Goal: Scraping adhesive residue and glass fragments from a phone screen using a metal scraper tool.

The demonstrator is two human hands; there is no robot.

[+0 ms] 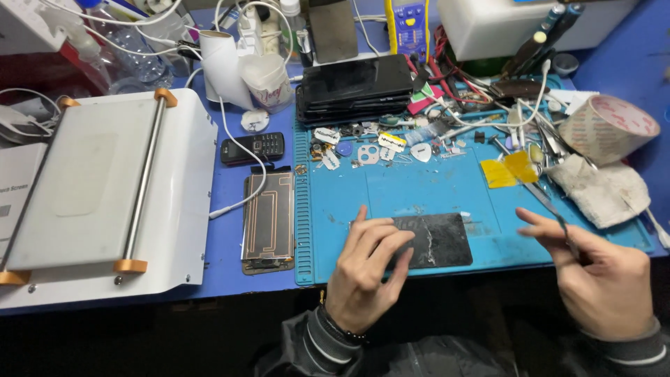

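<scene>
A dark cracked phone screen panel (436,241) lies flat on the blue work mat (426,192). My left hand (364,272) rests on the panel's left end, fingers spread over it, pressing it down. My right hand (599,274) hovers to the right of the panel, at the mat's right edge, pinching thin metal tweezers (556,213) whose tips point up and to the left. The tweezers are apart from the panel.
An opened phone back with copper coil (269,223) and a small keypad phone (252,147) lie left of the mat. A white separator machine (105,195) fills the left. Stacked dark phones (354,87), small parts, yellow picks (509,169), tape roll (607,126) and rag (606,190) crowd the back and right.
</scene>
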